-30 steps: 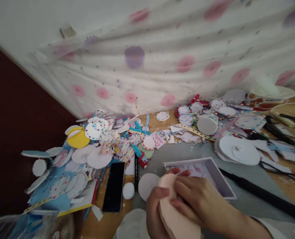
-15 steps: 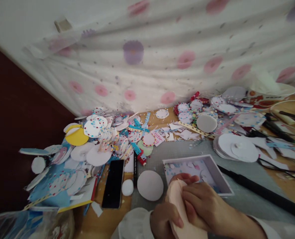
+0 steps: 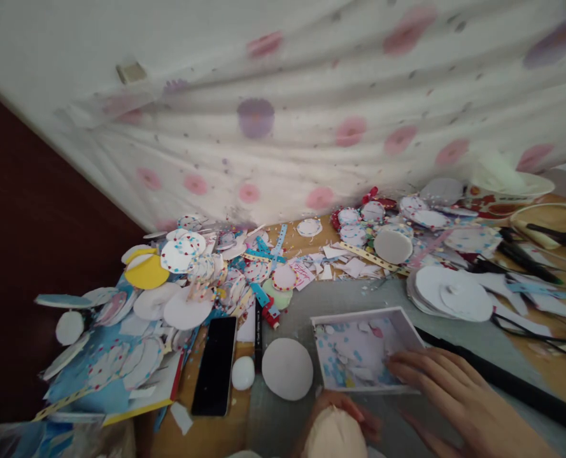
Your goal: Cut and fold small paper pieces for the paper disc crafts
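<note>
Black phone (image 3: 214, 367) and pale disc (image 3: 287, 369) lie left of the white box (image 3: 409, 327) on the worktop (image 3: 235, 425). On the box's near side, the grip of the left hand (image 3: 360, 413) curls around a peach piece (image 3: 336, 437); that of the right hand (image 3: 457, 397), thumb and fingers parted, nothing visible held, reaches over the box's near right corner.
</note>
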Motion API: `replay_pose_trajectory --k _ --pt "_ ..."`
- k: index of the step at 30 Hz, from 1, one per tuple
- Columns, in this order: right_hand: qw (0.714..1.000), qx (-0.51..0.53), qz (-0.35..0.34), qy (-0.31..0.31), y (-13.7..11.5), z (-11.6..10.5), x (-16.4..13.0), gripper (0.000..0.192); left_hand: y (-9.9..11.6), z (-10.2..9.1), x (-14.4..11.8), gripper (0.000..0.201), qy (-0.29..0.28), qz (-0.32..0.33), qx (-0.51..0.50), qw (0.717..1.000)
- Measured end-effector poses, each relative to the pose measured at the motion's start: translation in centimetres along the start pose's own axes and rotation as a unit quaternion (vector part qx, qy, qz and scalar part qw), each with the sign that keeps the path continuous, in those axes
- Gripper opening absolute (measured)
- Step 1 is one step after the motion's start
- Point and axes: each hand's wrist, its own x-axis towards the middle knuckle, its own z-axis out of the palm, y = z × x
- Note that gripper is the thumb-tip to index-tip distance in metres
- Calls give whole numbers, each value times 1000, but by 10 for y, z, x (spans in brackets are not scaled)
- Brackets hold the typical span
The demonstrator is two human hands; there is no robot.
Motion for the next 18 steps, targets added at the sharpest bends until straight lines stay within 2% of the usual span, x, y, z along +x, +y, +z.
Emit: replay_pose_trajectory --k 2,4,7,10,13,16,18 --pt "1000 1 6 -6 12 17 -9 20 4 -4 -7 56 -32 39 -6 999" --pt "999 23 24 5 20 31 -8 20 7 -5 -13 58 -31 77 -32 996" --pt "998 36 59 8 26 38 3 26 7 -2 -16 54 41 110 -85 989" --pt "995 20 98 18 30 31 -2 37 1 6 -10 47 138 161 -97 972" --pt "987 -33 152 33 41 25 -34 37 0 17 4 44 206 199 -93 954" --pt "976 -87 198 18 51 26 -72 41 6 26 21 44 230 230 -95 941" --pt "970 -103 220 -10 55 25 -88 33 10 27 32 45 242 253 -74 934"
